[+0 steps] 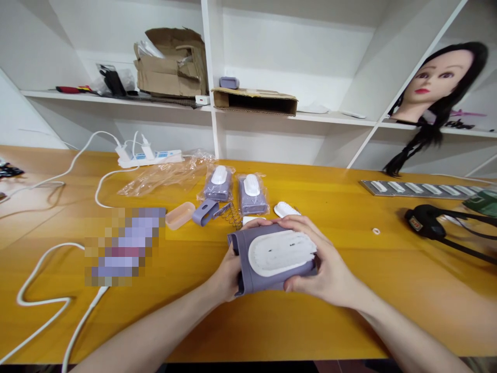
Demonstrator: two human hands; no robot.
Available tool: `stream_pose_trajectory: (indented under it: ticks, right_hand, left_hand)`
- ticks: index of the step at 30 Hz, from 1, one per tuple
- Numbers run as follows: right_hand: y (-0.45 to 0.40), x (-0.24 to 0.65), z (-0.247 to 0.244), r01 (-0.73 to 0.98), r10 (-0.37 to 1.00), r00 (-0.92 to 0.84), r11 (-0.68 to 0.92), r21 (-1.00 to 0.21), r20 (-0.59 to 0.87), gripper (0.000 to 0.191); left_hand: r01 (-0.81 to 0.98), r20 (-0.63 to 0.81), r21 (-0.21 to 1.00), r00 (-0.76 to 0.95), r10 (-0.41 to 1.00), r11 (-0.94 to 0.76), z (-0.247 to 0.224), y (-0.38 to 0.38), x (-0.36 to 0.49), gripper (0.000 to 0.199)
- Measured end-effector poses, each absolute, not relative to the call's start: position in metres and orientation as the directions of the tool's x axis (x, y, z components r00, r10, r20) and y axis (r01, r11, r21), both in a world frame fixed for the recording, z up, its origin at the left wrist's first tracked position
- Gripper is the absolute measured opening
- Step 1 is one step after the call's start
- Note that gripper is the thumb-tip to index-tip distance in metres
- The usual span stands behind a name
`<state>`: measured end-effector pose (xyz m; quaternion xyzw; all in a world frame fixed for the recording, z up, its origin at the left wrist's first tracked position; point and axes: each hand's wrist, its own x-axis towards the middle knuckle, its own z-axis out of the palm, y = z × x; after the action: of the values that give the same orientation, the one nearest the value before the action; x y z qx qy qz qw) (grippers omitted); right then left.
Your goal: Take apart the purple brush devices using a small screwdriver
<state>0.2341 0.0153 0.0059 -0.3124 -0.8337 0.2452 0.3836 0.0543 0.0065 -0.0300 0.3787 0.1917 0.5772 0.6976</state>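
Observation:
Both hands hold a purple box-shaped case (258, 282) above the table, with a white oval ribbed pad (281, 253) on its upward face. My left hand (229, 267) grips the case's left end, its fingers partly hidden behind it. Around the right end wraps my right hand (320, 259), thumb at the lower edge and fingers over the top. Just beyond lie a white bristled oval piece (286, 209), a purple ring-like part (205, 212), a metal spring (233, 216) and a peach oval tray (180, 215).
Two plastic-wrapped purple units (253, 196) (218, 185) stand behind. A blurred-out device (130, 243) with a white cable lies left, a power strip (151, 158) back left. Right are black straps (425, 220), a small ring (376, 231) and a metal strip (423, 189). Shelves hold cardboard (171, 67) and a mannequin head (438, 77).

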Motion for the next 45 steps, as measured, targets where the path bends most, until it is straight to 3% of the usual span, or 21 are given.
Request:
stream_pose_trajectory:
  ticks: [6,10,14,19,23,29,36,45]
  right_hand:
    - [0.021,0.243,0.017,0.285,0.708,-0.593,0.631,-0.722,0.385,0.068]
    - [0.020,0.245,0.017,0.369,0.786,-0.478,0.585,-0.723,0.392,0.063]
    - [0.023,0.244,0.012,0.329,0.791,-0.451,0.579,-0.746,0.414,0.060]
    - [0.028,0.243,0.006,0.283,0.797,-0.452,0.555,-0.783,0.401,0.073]
    - [0.033,0.245,0.005,0.341,0.729,-0.535,0.648,-0.681,0.426,0.091]
    - [0.036,0.242,0.003,0.404,0.691,-0.522,0.717,-0.569,0.500,0.093]
    - [0.032,0.237,-0.010,0.325,0.610,-0.500,0.790,-0.519,0.615,0.089]
    - [0.028,0.236,-0.012,0.306,0.561,-0.530,0.826,-0.473,0.636,0.091]
  left_hand:
    - [-0.589,0.281,0.801,0.210,0.936,-0.108,-0.027,0.017,0.053,0.035]
    - [-0.572,0.342,0.804,0.223,0.913,-0.161,-0.025,0.020,0.051,0.035]
    - [-0.543,0.349,0.822,0.246,0.904,-0.170,-0.027,0.023,0.051,0.038]
    - [-0.510,0.350,0.844,0.286,0.892,-0.167,-0.030,0.027,0.047,0.042]
    - [-0.513,0.276,0.854,0.310,0.910,-0.084,-0.026,0.026,0.044,0.041]
    - [-0.528,0.199,0.849,0.337,0.920,0.010,-0.023,0.027,0.043,0.041]
    - [-0.488,0.244,0.872,0.392,0.887,-0.024,-0.025,0.027,0.036,0.044]
    - [-0.512,0.294,0.858,0.440,0.848,-0.032,-0.023,0.019,0.035,0.045]
